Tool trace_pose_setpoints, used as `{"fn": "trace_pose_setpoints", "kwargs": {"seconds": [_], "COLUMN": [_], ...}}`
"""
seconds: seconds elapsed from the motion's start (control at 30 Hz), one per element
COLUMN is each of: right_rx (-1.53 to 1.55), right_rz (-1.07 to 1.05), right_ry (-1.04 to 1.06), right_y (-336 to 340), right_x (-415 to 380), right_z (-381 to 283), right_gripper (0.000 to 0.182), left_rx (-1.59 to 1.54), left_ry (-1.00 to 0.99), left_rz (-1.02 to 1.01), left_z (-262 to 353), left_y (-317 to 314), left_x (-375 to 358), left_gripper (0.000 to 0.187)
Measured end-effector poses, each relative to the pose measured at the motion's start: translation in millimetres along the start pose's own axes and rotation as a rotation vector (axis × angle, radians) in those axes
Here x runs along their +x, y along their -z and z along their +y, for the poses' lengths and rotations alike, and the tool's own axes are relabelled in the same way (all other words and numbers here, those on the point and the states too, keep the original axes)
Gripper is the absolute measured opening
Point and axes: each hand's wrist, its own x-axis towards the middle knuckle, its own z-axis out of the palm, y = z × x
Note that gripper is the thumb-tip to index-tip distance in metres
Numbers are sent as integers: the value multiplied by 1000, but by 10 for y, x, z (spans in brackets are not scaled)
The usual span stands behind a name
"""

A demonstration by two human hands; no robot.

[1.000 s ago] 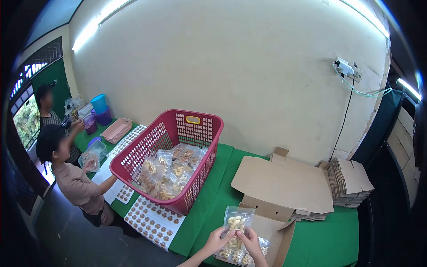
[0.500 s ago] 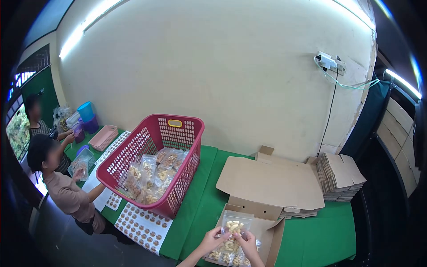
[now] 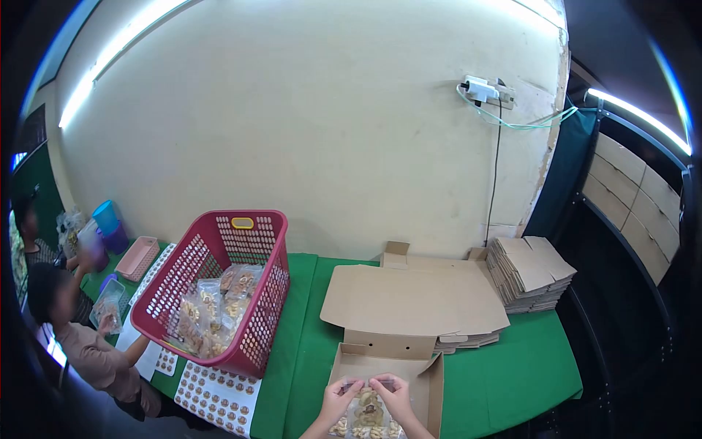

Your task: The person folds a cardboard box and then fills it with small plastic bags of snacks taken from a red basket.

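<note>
A clear zip bag of cashews (image 3: 368, 415) with a small dark label hangs upright between my hands. My left hand (image 3: 341, 402) pinches its top left corner, and my right hand (image 3: 393, 399) pinches the top right corner. Both hands are over an open cardboard box (image 3: 433, 395), whose lid is folded back. Inside the box, other bags of cashews (image 3: 338, 427) lie around the held bag, partly hidden by it and by my hands.
A magenta basket (image 3: 252, 351) of filled bags stands at left, beside a sticker sheet (image 3: 217, 399). Behind the box lie flat cardboard pieces (image 3: 413, 300) and a stack of folded cartons (image 3: 530, 274). Two people (image 3: 99, 358) work at the far left.
My hands have shifted from the bag's middle to its top corners, and the bag's labelled face now shows. The view has turned right.
</note>
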Motion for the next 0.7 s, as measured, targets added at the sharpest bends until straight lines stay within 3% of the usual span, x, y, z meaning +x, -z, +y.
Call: {"fn": "trace_pose_setpoints", "kwargs": {"seconds": [0.3, 0.4, 0.5, 0.7], "right_rx": [-1, -147, -328, -437], "right_rz": [-5, -16, -16, -4], "right_ry": [31, 89, 120, 235], "right_y": [68, 205, 304, 354], "right_x": [-89, -99, -128, -113], "right_z": [-240, -258, -316, -354], "right_gripper": [12, 14, 16, 16], "left_rx": [22, 323, 599, 651], "left_ry": [-41, -308, -372, -439], "left_rz": [-59, -104, -127, -135], "left_z": [60, 177, 443, 591], "left_y": [-168, -170, -128, 97], "left_x": [69, 92, 55, 20], "left_gripper": [15, 14, 14, 13]}}
